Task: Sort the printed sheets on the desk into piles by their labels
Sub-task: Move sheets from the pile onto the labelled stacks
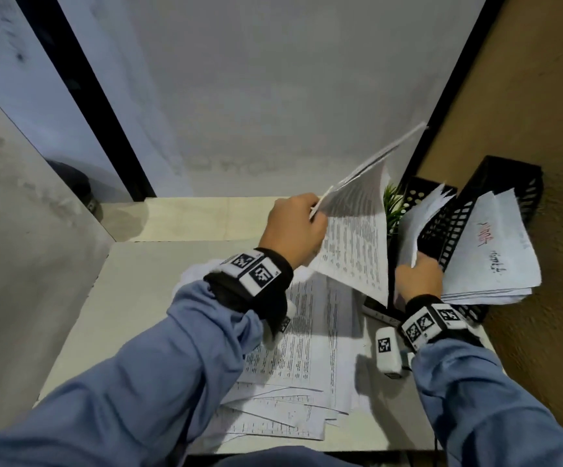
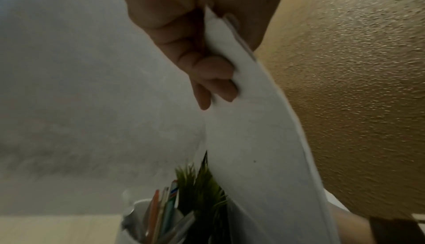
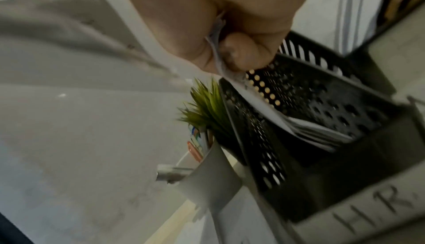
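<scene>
Sheets (image 1: 307,358) not yet sorted lie fanned on the desk (image 1: 131,298) near the person, while the left hand (image 1: 293,227) pinches a raised bundle (image 1: 357,237). To its right, the right hand (image 1: 420,276) grips papers (image 1: 418,224) in the black mesh file rack (image 1: 448,224). I judge it best to hold those papers aside, read the slot label, then slide the bundle in squarely. Only "H.R." shows on one label (image 3: 377,209); the bundle's print is blurred, and the sleeves cover part of the desk pile.

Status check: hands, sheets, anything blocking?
Left hand grips raised printed sheets. Right hand pinches sheets in black mesh tray. Loose pile remains on desk.
</scene>
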Action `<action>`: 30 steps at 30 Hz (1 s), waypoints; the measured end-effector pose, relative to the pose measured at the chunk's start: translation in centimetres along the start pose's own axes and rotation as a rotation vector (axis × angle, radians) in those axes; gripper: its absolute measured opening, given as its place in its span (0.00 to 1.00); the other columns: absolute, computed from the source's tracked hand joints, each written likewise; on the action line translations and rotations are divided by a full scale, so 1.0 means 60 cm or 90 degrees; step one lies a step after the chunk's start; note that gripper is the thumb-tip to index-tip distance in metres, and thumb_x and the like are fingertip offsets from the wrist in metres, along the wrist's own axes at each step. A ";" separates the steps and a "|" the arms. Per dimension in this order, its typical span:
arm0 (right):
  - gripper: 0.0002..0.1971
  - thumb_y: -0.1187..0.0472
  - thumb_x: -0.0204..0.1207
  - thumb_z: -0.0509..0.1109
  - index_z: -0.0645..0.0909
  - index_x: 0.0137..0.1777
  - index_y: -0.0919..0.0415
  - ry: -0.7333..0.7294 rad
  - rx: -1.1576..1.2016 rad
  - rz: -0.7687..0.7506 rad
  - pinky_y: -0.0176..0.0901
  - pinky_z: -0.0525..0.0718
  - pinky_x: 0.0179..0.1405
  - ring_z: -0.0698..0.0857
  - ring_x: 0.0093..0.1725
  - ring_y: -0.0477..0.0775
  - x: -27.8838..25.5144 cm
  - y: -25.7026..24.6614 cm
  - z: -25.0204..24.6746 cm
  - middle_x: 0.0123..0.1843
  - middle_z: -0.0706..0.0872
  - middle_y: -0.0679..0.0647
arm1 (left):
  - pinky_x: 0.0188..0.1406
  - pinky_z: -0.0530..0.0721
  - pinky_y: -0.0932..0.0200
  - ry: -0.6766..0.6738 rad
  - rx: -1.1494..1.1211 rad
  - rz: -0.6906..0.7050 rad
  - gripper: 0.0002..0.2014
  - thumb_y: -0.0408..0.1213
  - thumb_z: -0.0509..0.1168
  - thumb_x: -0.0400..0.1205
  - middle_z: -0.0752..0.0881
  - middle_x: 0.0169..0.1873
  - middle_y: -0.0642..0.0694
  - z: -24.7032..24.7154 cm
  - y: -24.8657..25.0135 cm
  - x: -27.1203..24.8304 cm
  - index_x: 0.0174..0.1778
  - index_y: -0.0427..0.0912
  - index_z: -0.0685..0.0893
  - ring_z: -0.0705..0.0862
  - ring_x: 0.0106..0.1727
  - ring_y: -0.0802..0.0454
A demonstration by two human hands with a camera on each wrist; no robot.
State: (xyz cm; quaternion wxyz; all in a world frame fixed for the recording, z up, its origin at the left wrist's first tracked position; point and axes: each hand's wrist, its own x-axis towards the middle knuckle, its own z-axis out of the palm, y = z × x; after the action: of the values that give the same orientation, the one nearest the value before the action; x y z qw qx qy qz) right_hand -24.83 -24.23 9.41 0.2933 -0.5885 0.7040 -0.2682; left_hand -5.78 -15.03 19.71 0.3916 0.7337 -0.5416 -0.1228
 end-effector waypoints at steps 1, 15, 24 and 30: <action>0.12 0.74 0.74 0.59 0.80 0.54 0.75 0.007 -0.010 -0.022 0.45 0.73 0.44 0.82 0.52 0.70 0.002 -0.004 -0.010 0.50 0.84 0.71 | 0.25 0.69 0.64 -0.006 0.010 0.009 0.11 0.38 0.60 0.81 0.83 0.27 0.46 0.003 0.012 0.008 0.40 0.36 0.86 0.78 0.28 0.50; 0.07 0.72 0.71 0.62 0.75 0.37 0.77 0.029 -0.005 -0.099 0.46 0.70 0.38 0.76 0.37 0.62 0.033 -0.026 -0.106 0.34 0.77 0.66 | 0.44 0.81 0.49 0.031 0.031 0.137 0.11 0.36 0.61 0.78 0.90 0.38 0.40 0.038 0.134 0.035 0.46 0.38 0.89 0.85 0.44 0.39; 0.06 0.71 0.70 0.61 0.78 0.40 0.75 0.022 0.039 -0.127 0.45 0.70 0.37 0.76 0.38 0.61 0.030 -0.028 -0.124 0.35 0.79 0.67 | 0.37 0.77 0.52 -0.013 0.053 0.107 0.11 0.36 0.60 0.78 0.87 0.36 0.36 0.082 0.160 0.054 0.41 0.35 0.86 0.82 0.40 0.37; 0.09 0.68 0.72 0.62 0.83 0.46 0.64 0.029 0.030 -0.154 0.43 0.73 0.44 0.81 0.46 0.63 0.018 -0.040 -0.131 0.40 0.83 0.60 | 0.38 0.77 0.52 -0.111 0.005 0.026 0.11 0.35 0.60 0.78 0.87 0.38 0.34 0.175 0.131 0.056 0.40 0.33 0.85 0.84 0.43 0.35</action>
State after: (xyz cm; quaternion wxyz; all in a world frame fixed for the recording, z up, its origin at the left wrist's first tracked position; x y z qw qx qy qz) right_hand -29.09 -25.45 16.38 0.2564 -0.6559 0.6276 -0.3318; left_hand -16.35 -23.51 19.13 0.3422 0.7107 -0.5889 -0.1760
